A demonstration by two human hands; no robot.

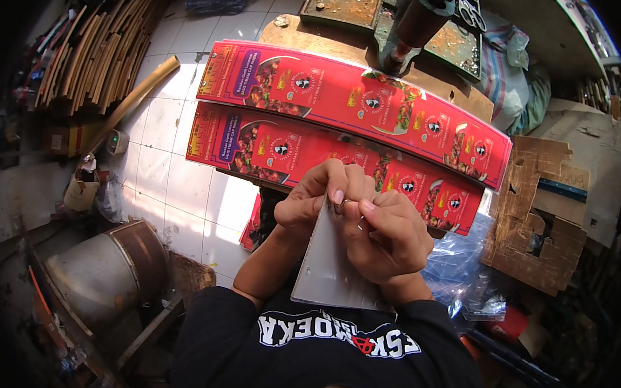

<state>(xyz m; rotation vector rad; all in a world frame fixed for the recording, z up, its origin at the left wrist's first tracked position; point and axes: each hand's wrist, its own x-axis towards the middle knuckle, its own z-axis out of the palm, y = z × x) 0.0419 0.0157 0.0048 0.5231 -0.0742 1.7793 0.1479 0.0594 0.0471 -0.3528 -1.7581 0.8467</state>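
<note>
Close in front of my chest, both hands are closed at the upper end of a thin grey sheet (335,265), which hangs tilted toward me. My left hand (317,194) grips the sheet's edge between thumb and fingers. With thumb and forefinger, my right hand (392,237) pinches a small piece of metal wire (361,227) at that same end; the fingers cover most of it. A small hole shows near the sheet's lower left corner. Just beyond my hands lie two stacks of long red printed strips, a farther stack (329,100) and a nearer stack (256,159).
Behind the strips, a machine post (421,24) stands on a wooden bench top (291,31), flanked by metal trays (341,6) of small parts. Clear plastic (454,265) and a brown board (533,241) lie at right. A metal drum (103,267) stands at left.
</note>
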